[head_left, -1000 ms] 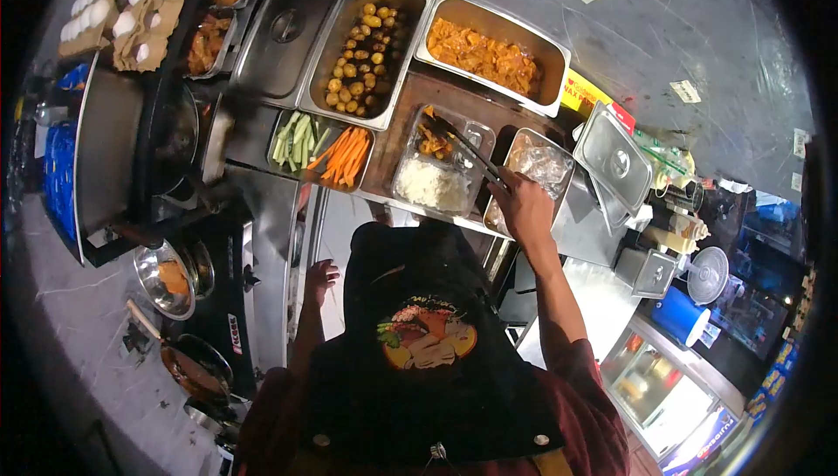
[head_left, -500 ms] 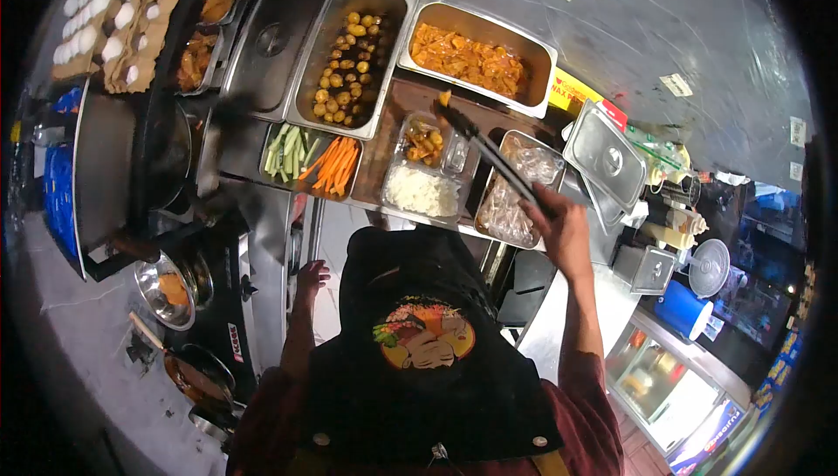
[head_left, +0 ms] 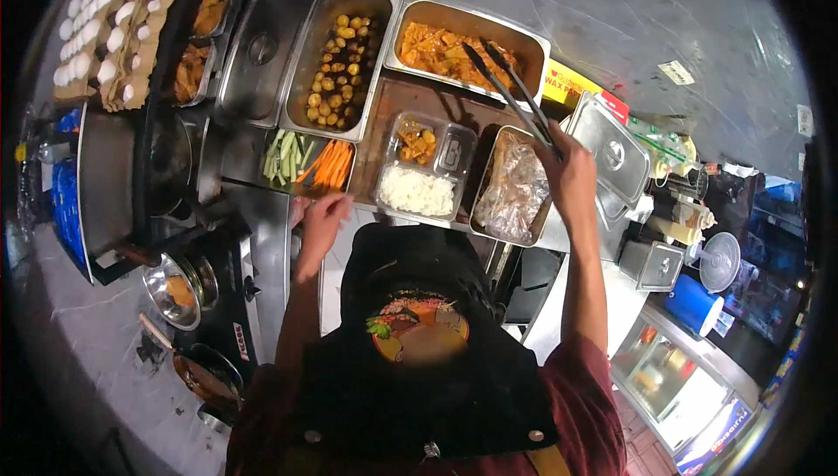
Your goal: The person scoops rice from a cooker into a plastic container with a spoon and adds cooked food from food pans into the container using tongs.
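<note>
My right hand (head_left: 566,162) grips black tongs (head_left: 515,92), whose spread tips reach over the metal pan of orange saucy food (head_left: 454,52). Below them, a clear divided tray (head_left: 454,181) holds white rice (head_left: 417,191) and a small portion of potatoes in sauce (head_left: 416,142); its right compartment shows no food. My left hand (head_left: 325,218) is just below the carrot sticks (head_left: 333,164), fingers bent together; whether anything is between them is too small to tell. Cucumber sticks (head_left: 287,156) lie beside the carrots.
A deep pan of small potatoes (head_left: 336,92) stands left of the orange food. Plastic-wrapped food (head_left: 515,188) fills a pan near my right hand. Metal lids (head_left: 611,153) lie at the right. Egg trays (head_left: 113,39) and a stove with pans (head_left: 205,371) are on the left.
The tongs have moved up from the divided tray to the orange food, and their tips have spread. My left hand has risen toward the carrots. The potato portion now sits in the tray without the tongs.
</note>
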### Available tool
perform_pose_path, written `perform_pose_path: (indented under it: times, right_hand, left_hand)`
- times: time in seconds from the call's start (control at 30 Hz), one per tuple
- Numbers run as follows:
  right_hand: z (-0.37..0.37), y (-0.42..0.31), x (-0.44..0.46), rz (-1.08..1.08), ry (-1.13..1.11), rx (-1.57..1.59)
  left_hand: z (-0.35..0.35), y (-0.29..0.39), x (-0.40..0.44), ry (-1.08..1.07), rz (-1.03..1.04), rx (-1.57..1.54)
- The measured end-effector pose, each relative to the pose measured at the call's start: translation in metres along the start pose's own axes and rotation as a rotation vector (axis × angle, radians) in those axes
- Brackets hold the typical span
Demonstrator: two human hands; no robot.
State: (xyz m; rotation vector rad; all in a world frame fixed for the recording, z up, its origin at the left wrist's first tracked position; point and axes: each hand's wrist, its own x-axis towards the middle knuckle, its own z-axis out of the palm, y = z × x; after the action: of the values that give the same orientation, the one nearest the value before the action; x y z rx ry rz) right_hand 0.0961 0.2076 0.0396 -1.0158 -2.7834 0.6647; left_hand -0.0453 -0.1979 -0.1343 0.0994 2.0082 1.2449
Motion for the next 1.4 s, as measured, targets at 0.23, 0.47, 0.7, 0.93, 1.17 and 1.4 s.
perform_pose_path:
  times: [0.23, 0.47, 0.7, 0.93, 1.17, 1.4]
  right_hand:
    - [0.003, -0.008, -0.093, -0.028, -0.257, -0.143]
    - [0.029, -0.014, -0.089, -0.096, -0.402, -0.25]
    - [0.047, -0.01, -0.082, -0.103, -0.352, -0.314]
    - [0.027, -0.017, -0.089, 0.002, -0.358, -0.193]
    - [0.018, 0.006, -0.093, 0.109, -0.294, -0.108]
    - [0.004, 0.025, -0.094, 0.164, -0.255, -0.077]
  left_hand:
    - [0.06, 0.021, 0.076, 0.151, 0.215, 0.1]
    - [0.071, 0.066, 0.085, 0.263, 0.485, 0.384]
    - [0.068, 0.079, 0.077, 0.225, 0.486, 0.588]
    - [0.091, 0.103, 0.08, 0.285, 0.39, 0.636]
    - [0.1, 0.089, 0.09, 0.334, 0.39, 0.752]
    - [0.099, 0.084, 0.082, 0.347, 0.366, 0.648]
